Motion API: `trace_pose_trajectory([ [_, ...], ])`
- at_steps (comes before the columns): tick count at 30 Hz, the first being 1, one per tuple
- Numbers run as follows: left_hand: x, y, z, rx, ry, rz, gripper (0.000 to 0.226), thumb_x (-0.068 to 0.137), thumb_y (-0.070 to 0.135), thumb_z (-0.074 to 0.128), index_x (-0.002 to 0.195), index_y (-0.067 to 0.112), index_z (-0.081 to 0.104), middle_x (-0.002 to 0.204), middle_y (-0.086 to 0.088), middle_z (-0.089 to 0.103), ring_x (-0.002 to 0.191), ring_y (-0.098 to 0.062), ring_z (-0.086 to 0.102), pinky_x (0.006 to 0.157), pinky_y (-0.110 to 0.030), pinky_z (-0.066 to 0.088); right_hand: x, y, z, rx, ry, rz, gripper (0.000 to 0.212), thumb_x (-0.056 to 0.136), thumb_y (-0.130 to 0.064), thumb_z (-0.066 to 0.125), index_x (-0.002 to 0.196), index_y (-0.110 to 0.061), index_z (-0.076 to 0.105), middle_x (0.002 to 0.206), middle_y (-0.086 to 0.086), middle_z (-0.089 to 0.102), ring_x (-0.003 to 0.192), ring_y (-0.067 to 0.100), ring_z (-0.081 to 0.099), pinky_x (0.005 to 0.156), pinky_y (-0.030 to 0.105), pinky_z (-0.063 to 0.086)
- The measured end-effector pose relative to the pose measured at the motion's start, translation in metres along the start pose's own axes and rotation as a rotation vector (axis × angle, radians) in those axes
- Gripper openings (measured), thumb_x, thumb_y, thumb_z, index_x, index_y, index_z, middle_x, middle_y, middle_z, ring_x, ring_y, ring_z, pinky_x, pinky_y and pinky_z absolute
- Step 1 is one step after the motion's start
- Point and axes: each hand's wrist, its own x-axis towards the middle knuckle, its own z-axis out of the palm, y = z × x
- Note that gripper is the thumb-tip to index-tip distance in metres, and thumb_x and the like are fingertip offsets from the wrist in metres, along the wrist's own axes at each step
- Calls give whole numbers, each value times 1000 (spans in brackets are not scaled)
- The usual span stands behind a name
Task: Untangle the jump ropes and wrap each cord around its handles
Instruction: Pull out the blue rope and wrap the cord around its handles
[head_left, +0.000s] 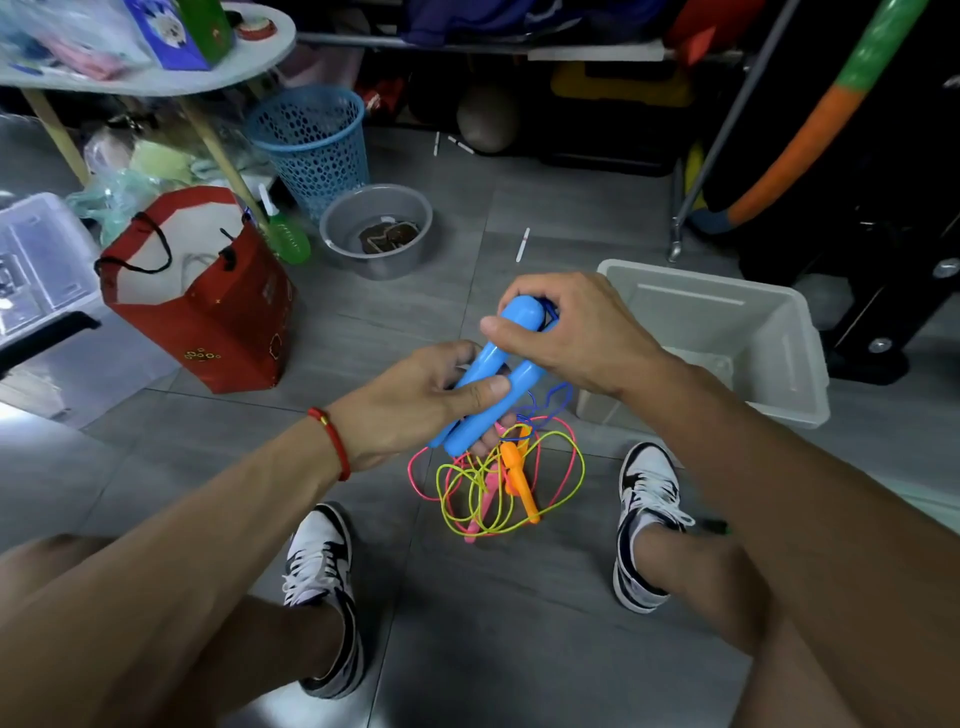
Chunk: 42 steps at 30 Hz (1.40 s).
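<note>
Two blue jump-rope handles (493, 369) lie side by side above the floor. My left hand (415, 400) grips their lower half, thumb across them. At their upper ends my right hand (561, 332) holds on, with the thin blue cord (550, 405) running from it and looping down below. On the tiles beneath lies a tangle of yellow cord (467, 493) and pink cord (576, 467), mixed with an orange handle (519, 478) and a pink handle (483, 509).
A white plastic bin (769, 364) stands at the right, and a red paper bag (208, 312), a grey basin (332, 228) and a blue mesh basket (311, 140) to the left and behind. My two sneakers (644, 499) flank the rope pile.
</note>
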Motion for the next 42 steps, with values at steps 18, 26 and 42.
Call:
trace_pose_trajectory([
  [18, -1, -7, -3, 153, 11, 0, 37, 101, 30, 52, 106, -7, 49, 79, -11, 56, 60, -24, 47, 54, -29, 43, 18, 2, -5, -51, 138, 147, 45, 80, -57, 64, 71, -13, 62, 58, 3, 50, 55, 14, 43, 55, 32, 39],
  [26, -2, -4, -8, -214, -83, -55, 24, 103, 22, 51, 105, -2, 51, 74, -7, 46, 59, -14, 39, 49, -23, 30, 24, 7, -10, 242, 54, 282, 54, 88, -66, 45, 82, -17, 68, 66, -3, 60, 56, 9, 46, 61, 29, 38],
  [42, 11, 19, -17, -856, 176, 139, 26, 106, 25, 35, 98, 6, 51, 80, -4, 49, 58, -8, 42, 48, -18, 36, 24, 4, 11, 396, -117, 240, 35, 107, -23, 37, 77, -17, 56, 60, 2, 44, 57, 19, 51, 66, 39, 49],
])
